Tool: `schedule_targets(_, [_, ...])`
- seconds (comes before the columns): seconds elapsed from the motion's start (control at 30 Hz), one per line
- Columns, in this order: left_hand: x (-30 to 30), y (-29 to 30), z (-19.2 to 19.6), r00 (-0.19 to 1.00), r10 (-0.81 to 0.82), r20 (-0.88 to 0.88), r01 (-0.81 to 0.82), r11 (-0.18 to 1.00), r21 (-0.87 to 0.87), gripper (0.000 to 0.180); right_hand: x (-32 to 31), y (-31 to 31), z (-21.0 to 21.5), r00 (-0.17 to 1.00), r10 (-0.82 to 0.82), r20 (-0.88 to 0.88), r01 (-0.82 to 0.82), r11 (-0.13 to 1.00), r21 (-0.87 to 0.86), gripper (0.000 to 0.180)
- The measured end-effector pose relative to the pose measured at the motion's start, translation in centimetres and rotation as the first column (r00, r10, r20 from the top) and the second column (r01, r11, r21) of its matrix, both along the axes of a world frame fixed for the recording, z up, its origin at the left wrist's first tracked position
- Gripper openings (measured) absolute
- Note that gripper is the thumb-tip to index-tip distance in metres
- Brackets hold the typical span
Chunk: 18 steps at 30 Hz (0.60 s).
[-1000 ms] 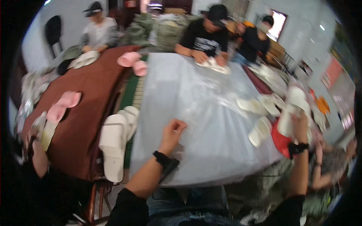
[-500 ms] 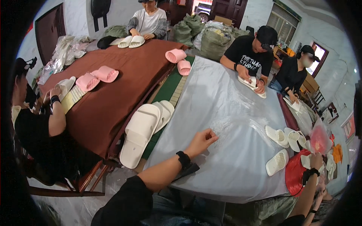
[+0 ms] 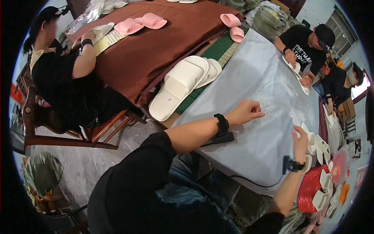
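Observation:
My left hand [image 3: 244, 113] is just above the grey-covered table [image 3: 230, 132], fingers curled with thumb and forefinger together. Whatever it may pinch is too small or clear to make out. Over the table's right part, my right hand [image 3: 299, 144] holds nothing visible, its fingers bent with a gap beside the thumb. Clear plastic film [image 3: 282, 97] lies crumpled beyond my hands. Left of my left hand, a large white slipper [image 3: 181, 80] leans against a second white slipper [image 3: 212, 72]. Several white slippers [image 3: 322, 150] are at the right edge, close to my right hand.
A red bundle [image 3: 309, 191] stands at the right corner, and a black cable [image 3: 249, 181] hangs along the near edge. Pink slippers [image 3: 150, 21] rest on the brown-covered table [image 3: 117, 70]. One person [image 3: 307, 50] handles a white slipper across the table; another [image 3: 58, 74] sits at left.
My right hand has come left from the slippers at the right edge to over the table. The view has turned downward; my left hand stays curled over the grey cover.

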State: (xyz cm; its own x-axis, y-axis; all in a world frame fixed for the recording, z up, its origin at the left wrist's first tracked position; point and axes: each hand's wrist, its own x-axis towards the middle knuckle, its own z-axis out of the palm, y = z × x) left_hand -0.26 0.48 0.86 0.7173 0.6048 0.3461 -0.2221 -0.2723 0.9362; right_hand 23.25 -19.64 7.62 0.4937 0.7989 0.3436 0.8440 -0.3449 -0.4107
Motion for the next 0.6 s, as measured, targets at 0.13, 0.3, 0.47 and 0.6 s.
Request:
schedule_targets(0.13, [-0.5, 0.7, 2.0, 0.993, 0.106, -0.046, -0.1, 0.99, 0.102, 0.029, -5.6, 5.6, -3.5, 0.975, 0.12, -0.186, -0.099, 0.988, 0.118, 0.023])
schedule_targets(0.3, [-4.1, 1.5, 4.9, 0.978, 0.207, -0.013, -0.199, 0.953, 0.228, 0.026, -7.7, 7.7, -5.8, 0.903, 0.126, -0.411, -0.079, 0.989, 0.129, 0.022])
schedule_targets(0.47, [-9.0, 2.2, 5.2, 0.959, 0.277, -0.056, -0.253, 0.93, 0.265, 0.029, -5.9, 6.4, -8.3, 0.7, 0.26, -0.665, 0.014, 0.926, 0.377, 0.019])
schedule_targets(0.6, [-12.9, 3.3, 6.2, 0.915, 0.375, -0.15, -0.347, 0.92, 0.183, 0.03, -4.6, 5.8, -8.2, 0.747, 0.219, -0.628, 0.103, 0.895, 0.435, 0.015])
